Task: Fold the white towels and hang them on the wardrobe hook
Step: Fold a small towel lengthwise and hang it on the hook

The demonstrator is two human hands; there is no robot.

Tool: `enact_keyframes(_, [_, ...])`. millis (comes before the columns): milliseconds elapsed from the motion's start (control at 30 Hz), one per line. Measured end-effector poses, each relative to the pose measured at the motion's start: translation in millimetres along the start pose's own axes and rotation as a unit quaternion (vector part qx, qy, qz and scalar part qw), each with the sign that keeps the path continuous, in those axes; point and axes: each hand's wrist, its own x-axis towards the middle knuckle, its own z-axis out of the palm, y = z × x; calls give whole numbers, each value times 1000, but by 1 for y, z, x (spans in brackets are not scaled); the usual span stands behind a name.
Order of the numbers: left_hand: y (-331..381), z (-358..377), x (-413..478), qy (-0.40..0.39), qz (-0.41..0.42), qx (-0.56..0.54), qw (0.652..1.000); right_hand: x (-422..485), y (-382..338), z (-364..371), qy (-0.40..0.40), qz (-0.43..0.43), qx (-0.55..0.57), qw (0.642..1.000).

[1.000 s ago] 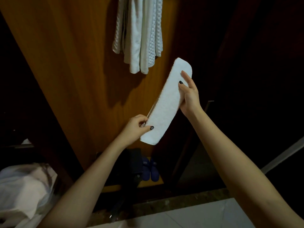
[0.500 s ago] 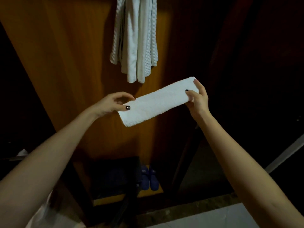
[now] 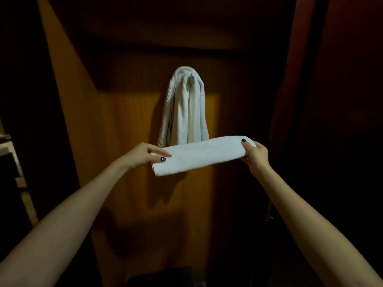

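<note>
You're holding the folded towel [image 3: 204,155], a long narrow white terry strip, nearly level just under the towels [image 3: 184,112] hung on the hook [image 3: 192,79]. Your left hand [image 3: 143,154] pinches its left end & your right hand [image 3: 256,154] grips the right end w/ thumb on top. Behind: orange-brown wood wardrobe panel [image 3: 128,121], dim room, dark either side.

The folded towel [image 3: 203,155] in the near middle is white terry cloth, matt and finely nubbed. The hanging towels [image 3: 184,112] farther back are white cloth too. The outer one, on the left, has a ribbed weave and the inner one looks softer and plainer. Their hook [image 3: 192,79] is grey metal with a dull sheen. The wardrobe panel [image 3: 116,125] behind is smooth, satin-finished wood with fine grain.
</note>
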Motion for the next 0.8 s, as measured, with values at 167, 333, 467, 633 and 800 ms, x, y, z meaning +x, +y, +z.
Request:
enact_keyframes(167, [4,-31,17,123,34,-10,992,25,-36,22,-38,-97,-42,994])
enact_keyframes(333, [39,-59,54,219,83,-18,972,54,-72,58,-35,-167,-69,983])
enact_keyframes(467, [60,-83,87,222,114,-71,966,88,-107,75,-23,-184,-49,981])
enact_keyframes(633, [84,-123,134,232,153,-137,951,133,-159,99,-34,-214,-36,976])
enact_keyframes(800, [89,-146,177,250,140,-201,937,180,-181,127,-60,-147,-41,986])
